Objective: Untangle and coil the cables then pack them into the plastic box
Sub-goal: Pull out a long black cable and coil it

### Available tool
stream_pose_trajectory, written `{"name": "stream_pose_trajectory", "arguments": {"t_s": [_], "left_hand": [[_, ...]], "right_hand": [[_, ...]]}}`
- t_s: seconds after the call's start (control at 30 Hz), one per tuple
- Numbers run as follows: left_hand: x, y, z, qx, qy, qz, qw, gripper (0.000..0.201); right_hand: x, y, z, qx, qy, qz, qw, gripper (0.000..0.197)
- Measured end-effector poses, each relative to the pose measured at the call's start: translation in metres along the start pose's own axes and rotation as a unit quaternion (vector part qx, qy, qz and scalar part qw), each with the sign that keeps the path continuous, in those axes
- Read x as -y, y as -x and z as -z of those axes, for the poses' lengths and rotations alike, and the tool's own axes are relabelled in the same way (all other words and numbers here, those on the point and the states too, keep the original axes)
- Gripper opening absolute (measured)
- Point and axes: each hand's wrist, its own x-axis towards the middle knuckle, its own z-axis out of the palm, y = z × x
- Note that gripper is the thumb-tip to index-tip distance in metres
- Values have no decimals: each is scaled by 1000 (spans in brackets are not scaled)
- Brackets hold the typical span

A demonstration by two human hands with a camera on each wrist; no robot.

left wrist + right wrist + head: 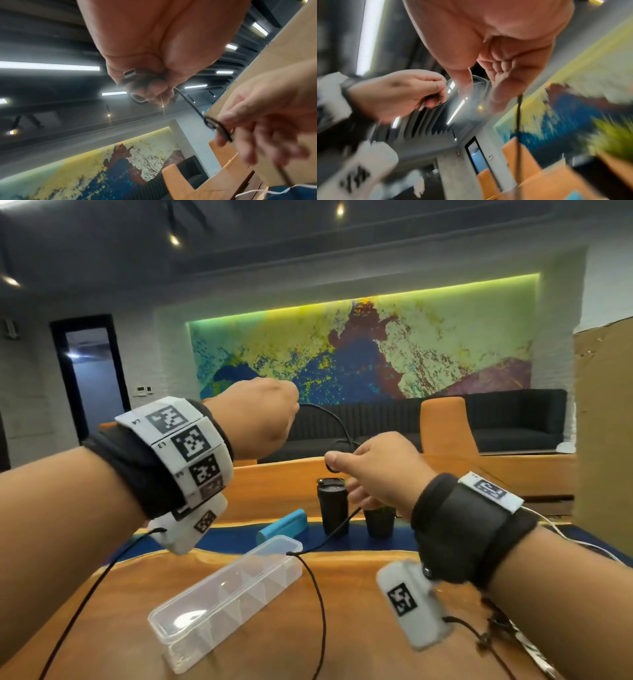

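Mid-coil, frame centre: my left hand (265,419) grips the cable (337,424) by its plug end, right hand (371,470) pinches a loop. Box (226,602) open, lower centre. Next: wrap the dangling slack evenly.

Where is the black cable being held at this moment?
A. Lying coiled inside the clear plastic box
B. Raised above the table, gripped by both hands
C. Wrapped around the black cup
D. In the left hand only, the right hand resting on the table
B: the left hand and the right hand each grip the black cable in the air, while the clear plastic box on the table holds no cable.
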Motion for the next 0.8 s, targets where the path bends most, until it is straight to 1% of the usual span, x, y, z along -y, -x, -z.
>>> {"name": "stream_pose_trajectory", "arguments": {"t_s": [0.03, 0.07, 0.1, 0.13, 0.17, 0.2, 0.23, 0.27, 0.3, 0.33, 0.37, 0.4, 0.43, 0.47, 0.5, 0.53, 0.6, 0.63, 0.67, 0.7, 0.73, 0.8], "left_hand": [[-2, 1, -1, 2, 19, -8, 1000, 30], [-3, 2, -3, 2, 36, -16, 999, 31], [-3, 2, -4, 1, 46, -19, 999, 32], [0, 2, -5, 1, 46, -13, 999, 31], [5, 2, -5, -2, 39, 0, 999, 31], [13, 2, -5, -5, 27, 17, 999, 29], [21, 3, -3, -7, 12, 34, 999, 28], [29, 3, -2, -6, 0, 46, 999, 28], [35, 4, -2, -5, -11, 53, 999, 27], [39, 5, 0, -3, -20, 57, 998, 27], [43, 6, 1, -2, -28, 62, 998, 26], [47, 8, 4, -3, -37, 70, 997, 25], [52, 9, 9, -9, -44, 79, 996, 24], [59, 11, 15, -19, -47, 94, 994, 23], [68, 14, 23, -33, -43, 117, 992, 22], [77, 18, 32, -42, -36, 142, 988, 23], [90, 27, 45, -34, 4, 187, 982, 26], [92, 31, 47, -11, 44, 196, 980, 27], [89, 36, 46, 15, 111, 198, 974, 28], [82, 40, 43, 32, 200, 204, 958, 29], [73, 43, 38, 45, 273, 209, 938, 29], [54, 45, 26, 68, 339, 199, 917, 28]], "right_hand": [[-1, -1, -6, 47, -122, -64, 989, 36], [-2, -2, -11, 81, -217, -101, 968, 30], [-2, -4, -14, 108, -289, -117, 944, 21], [-4, -7, -16, 129, -366, -122, 913, 13], [-6, -11, -13, 141, -435, -120, 881, 14], [-7, -14, -9, 144, -490, -118, 852, 17], [-7, -18, -2, 139, -519, -117, 835, 19], [-8, -22, 5, 135, -528, -118, 830, 20], [-8, -25, 12, 135, -519, -120, 835, 20], [-9, -28, 17, 135, -493, -119, 851, 19], [-9, -31, 18, 129, -436, -107, 884, 16], [-10, -34, 17, 114, -331, -77, 934, 12], [-11, -36, 14, 88, -182, -35, 979, 9], [-13, -37, 10, 60, -28, 12, 998, 9], [-16, -37, 7, 42, 98, 50, 993, 11], [-20, -39, 4, 38, 166, 68, 983, 13], [-32, -39, 1, 44, 193, 64, 978, 13], [-35, -39, -1, 47, 205, 58, 976, 15], [-38, -41, -2, 47, 227, 55, 971, 18], [-39, -42, -4, 46, 249, 52, 966, 24], [-38, -43, -6, 39, 262, 50, 963, 33], [-25, -39, -7, 19, 245, 64, 967, 60]]}}
